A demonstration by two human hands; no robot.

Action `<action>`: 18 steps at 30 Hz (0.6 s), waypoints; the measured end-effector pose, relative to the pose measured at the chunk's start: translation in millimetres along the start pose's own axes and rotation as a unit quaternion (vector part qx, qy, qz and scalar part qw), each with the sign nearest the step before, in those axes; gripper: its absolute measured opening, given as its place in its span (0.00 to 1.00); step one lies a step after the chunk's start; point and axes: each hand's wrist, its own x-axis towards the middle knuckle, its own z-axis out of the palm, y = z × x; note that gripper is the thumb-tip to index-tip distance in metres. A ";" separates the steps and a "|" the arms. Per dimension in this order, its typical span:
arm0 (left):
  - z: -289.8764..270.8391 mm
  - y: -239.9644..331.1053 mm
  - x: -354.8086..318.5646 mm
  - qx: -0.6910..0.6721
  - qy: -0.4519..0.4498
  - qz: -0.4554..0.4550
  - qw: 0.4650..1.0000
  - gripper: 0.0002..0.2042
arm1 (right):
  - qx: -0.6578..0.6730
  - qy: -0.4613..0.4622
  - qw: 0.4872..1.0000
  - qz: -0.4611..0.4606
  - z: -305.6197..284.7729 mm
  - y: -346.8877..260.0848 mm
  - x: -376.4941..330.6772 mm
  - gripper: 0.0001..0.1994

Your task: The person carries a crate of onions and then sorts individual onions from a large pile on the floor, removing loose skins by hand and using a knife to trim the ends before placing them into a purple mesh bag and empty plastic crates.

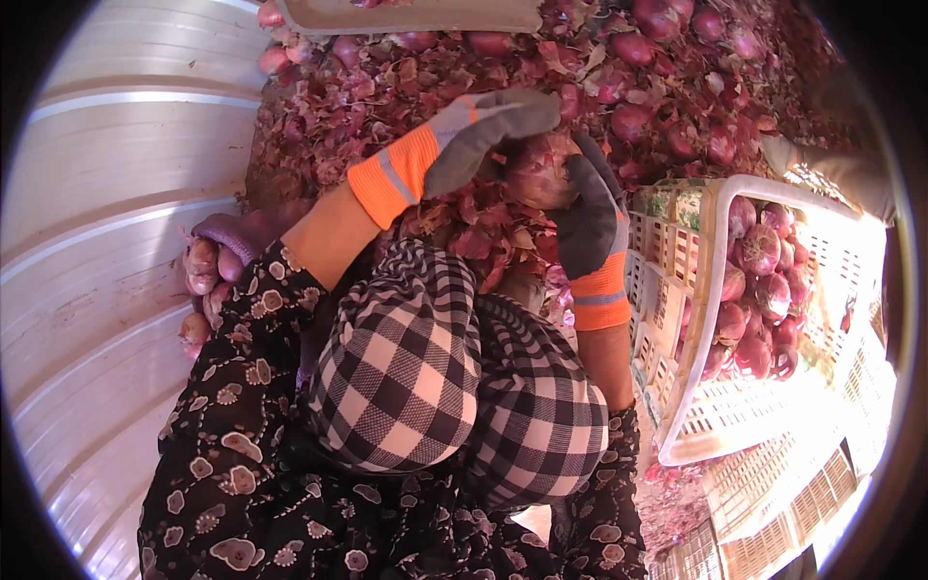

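Observation:
A large red onion [541,176] with loose, papery skin is between my two gloved hands, above a layer of onion skins. My left hand [491,135], in a grey and orange glove, curls round its left and far side. On its right side, the fingers of my right hand [592,208], gloved alike, press against it. Part of the onion is hidden behind the gloves, and some fingertips cannot be made out.
To my right stands a white slatted crate [677,387] part filled with red onions [762,249]. Loose onions [633,48] lie among skins ahead. A pale tub [416,14] is at the far edge. Bagged onions [201,266] rest by the ribbed wall [126,155]. Another person's arm [836,174] reaches in beyond the crate.

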 end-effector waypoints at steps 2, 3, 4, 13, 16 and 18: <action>20.2 18.4 -32.6 -0.090 0.113 -0.171 0.975 0.23 | -0.067 -0.032 0.997 0.028 13.6 -1.1 3.3 0.22; 17.5 9.5 -43.8 -0.164 0.124 -0.138 0.969 0.22 | -0.098 -0.034 0.993 0.050 27.7 -0.4 -0.8 0.20; 16.9 3.8 -50.9 -0.238 0.128 -0.099 0.958 0.20 | -0.110 -0.070 0.990 0.050 33.1 2.8 0.0 0.20; -2.4 38.2 -145.0 -0.064 0.295 -0.108 0.947 0.22 | -0.122 -0.200 0.952 0.199 54.0 56.7 -10.2 0.20; -16.0 91.0 -212.7 0.105 0.356 -0.113 0.921 0.23 | -0.191 -0.201 0.923 0.267 58.1 63.3 -33.7 0.21; -52.1 101.7 -275.4 0.167 0.405 -0.076 0.896 0.21 | -0.213 -0.191 0.916 0.282 59.4 63.5 -49.2 0.21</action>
